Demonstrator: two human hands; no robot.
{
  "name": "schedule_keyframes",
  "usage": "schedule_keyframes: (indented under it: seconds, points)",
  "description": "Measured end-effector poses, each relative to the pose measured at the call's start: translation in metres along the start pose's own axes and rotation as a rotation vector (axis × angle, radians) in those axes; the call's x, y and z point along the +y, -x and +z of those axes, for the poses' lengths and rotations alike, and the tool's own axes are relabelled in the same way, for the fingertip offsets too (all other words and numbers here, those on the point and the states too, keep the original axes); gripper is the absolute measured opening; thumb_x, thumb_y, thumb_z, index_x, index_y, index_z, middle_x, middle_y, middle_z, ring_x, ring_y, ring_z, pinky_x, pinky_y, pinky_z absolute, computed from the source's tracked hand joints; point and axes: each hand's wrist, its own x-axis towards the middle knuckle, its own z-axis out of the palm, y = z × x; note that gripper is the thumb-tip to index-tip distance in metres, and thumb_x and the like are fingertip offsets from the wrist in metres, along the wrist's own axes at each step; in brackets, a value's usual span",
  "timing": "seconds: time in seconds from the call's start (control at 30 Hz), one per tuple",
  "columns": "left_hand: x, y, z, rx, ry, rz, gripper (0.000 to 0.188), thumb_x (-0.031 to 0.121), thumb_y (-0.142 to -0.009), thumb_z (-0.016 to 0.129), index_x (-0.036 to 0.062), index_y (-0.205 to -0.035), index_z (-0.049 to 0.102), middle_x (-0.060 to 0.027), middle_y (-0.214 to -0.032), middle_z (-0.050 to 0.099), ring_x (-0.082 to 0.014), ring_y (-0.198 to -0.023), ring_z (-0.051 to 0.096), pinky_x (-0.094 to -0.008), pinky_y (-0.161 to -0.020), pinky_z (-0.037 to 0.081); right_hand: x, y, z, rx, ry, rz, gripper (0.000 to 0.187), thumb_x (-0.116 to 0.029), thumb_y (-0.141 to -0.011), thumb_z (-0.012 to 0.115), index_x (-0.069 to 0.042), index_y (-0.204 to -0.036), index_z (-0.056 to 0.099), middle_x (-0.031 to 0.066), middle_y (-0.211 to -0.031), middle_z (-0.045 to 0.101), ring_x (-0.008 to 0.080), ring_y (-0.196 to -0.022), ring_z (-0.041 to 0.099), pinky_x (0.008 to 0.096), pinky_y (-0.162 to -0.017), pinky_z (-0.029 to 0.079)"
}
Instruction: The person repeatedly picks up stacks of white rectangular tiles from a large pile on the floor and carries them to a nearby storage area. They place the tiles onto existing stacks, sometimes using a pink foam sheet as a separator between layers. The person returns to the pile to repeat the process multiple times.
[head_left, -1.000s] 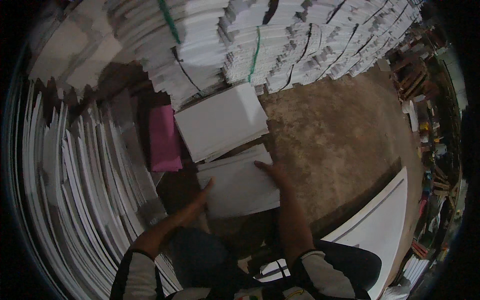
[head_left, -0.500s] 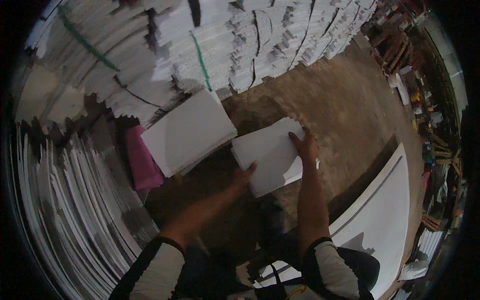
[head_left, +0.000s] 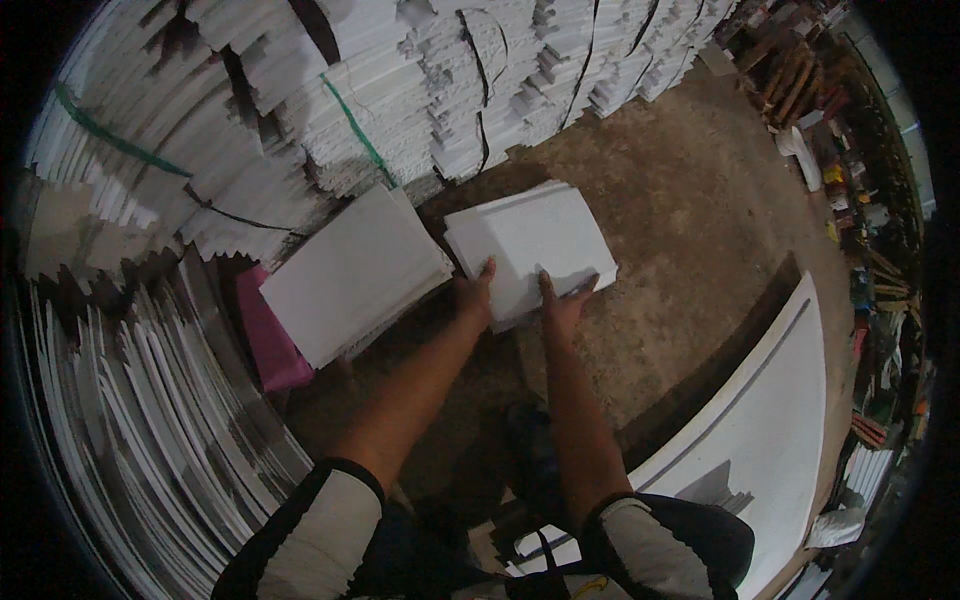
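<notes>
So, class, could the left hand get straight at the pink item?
Probably not: the left hand holds the sheet pile, and the other stack lies between it and the pink item.

I can read no text, label, number or sign on my feed. A small yellow mark (head_left: 590,587) shows at the bottom edge, near the right sleeve (head_left: 655,540), but it is too small for me to tell whether it is lettering. The coloured clutter (head_left: 836,198) along the right side is too small and dark for me to make out any label.
</notes>
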Motion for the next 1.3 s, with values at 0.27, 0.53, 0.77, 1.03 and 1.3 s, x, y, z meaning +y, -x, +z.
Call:
schedule_keyframes:
  seconds: [0.27,0.53,0.77,1.03,1.3]
  points:
    - [-0.021,-0.029,-0.033,-0.06,-0.121,-0.103,0.099,0.053,-0.088,0.072,0.008,-0.158,0.019,-0.0162,-0.156,0.037,-0.0336,-0.137,0.042,-0.0521,-0.107,0.041,-0.002,-0.025,0.058,-0.119,0.012,-0.102,0.122,-0.029,-0.079,0.086,0.004,-0.157,-0.001,0.0302,-0.161,0.016,0.0417,-0.148,0.026,0.0438,-0.121,0.025]
    - [-0.024,-0.015,-0.027,-0.04,0.047,-0.26,0.081,0.05,-0.099,0.059,0.0139,-0.16,0.019,-0.0105,-0.16,0.031,-0.0284,-0.143,0.036,-0.0487,-0.114,0.034,-0.017,-0.017,0.06,-0.175,0.02,0.028,0.117,-0.026,-0.081,0.083,0.004,-0.158,0.0,0.0284,-0.163,0.014,0.0367,-0.149,0.027,0.041,-0.12,0.026]
    - [0.002,0.01,-0.011,-0.138,0.018,-0.281,0.085,0.068,-0.097,0.045,0.0086,-0.156,0.029,-0.0131,-0.157,0.035,-0.0332,-0.131,0.048,-0.0528,-0.105,0.045,-0.002,-0.028,0.06,-0.119,0.068,-0.052,0.106,-0.031,-0.084,0.079,0.005,-0.157,0.01,0.0298,-0.153,0.035,0.0403,-0.141,0.04,0.0429,-0.117,0.032]
    - [0.037,0.076,-0.009,-0.324,-0.006,-0.448,0.073,0.06,-0.101,0.045,0.0125,-0.155,0.032,-0.0069,-0.146,0.049,-0.0268,-0.132,0.047,-0.0517,-0.1,0.044,-0.088,0.026,0.034,-0.254,0.024,-0.068,0.081,-0.034,-0.09,0.07,0.005,-0.15,0.032,0.032,-0.139,0.049,0.0468,-0.13,0.047,0.0512,-0.111,0.037]
    - [0.099,0.137,0.023,-0.241,-0.532,0.145,0.059,0.048,-0.104,0.047,0.0028,-0.141,0.054,-0.0175,-0.136,0.061,-0.0274,-0.127,0.055,-0.041,-0.104,0.044,-0.157,0.063,-0.033,0.013,0.203,0.048,0.077,-0.036,-0.088,0.072,-0.01,-0.152,0.038,0.0308,-0.139,0.049,0.0516,-0.131,0.042,0.0562,-0.109,0.038]
